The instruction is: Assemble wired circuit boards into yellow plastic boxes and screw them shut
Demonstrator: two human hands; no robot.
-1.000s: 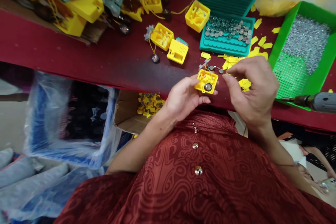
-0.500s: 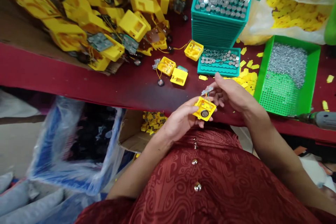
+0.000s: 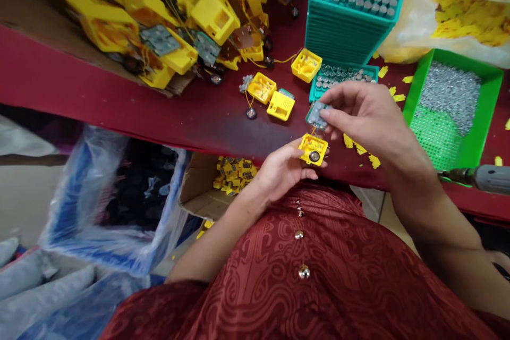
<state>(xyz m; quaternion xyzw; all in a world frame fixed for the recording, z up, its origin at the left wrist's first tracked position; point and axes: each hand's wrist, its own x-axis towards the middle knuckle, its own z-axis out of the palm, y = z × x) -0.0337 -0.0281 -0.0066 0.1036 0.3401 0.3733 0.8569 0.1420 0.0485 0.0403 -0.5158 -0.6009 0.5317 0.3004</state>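
Note:
My left hand (image 3: 283, 169) is closed round a small yellow plastic case (image 3: 309, 144), its open side facing up. A round speaker (image 3: 314, 156) sits inside the case. Thin wires run from the case up to a green circuit board (image 3: 316, 115) with a grey covering. My right hand (image 3: 358, 111) pinches that board between thumb and fingers, just above the case. Beyond it, partly covered by my right hand, lies a teal tray (image 3: 319, 83) of button cells. Two other yellow cases, an open one (image 3: 262, 88) and one with speaker holes (image 3: 281, 106), lie to the left.
A stack of teal trays (image 3: 342, 32) stands at the back, button cells on top. On the right are a green basket (image 3: 472, 141) of small screws and an electric screwdriver (image 3: 492, 177). Yellow cases (image 3: 215, 16) pile up at back left. A cardboard box (image 3: 197, 186) sits below the table edge.
My right hand has come over the case and taken hold of the circuit board, lifting it flat above the case. My left hand still holds the case. The view has shifted slightly.

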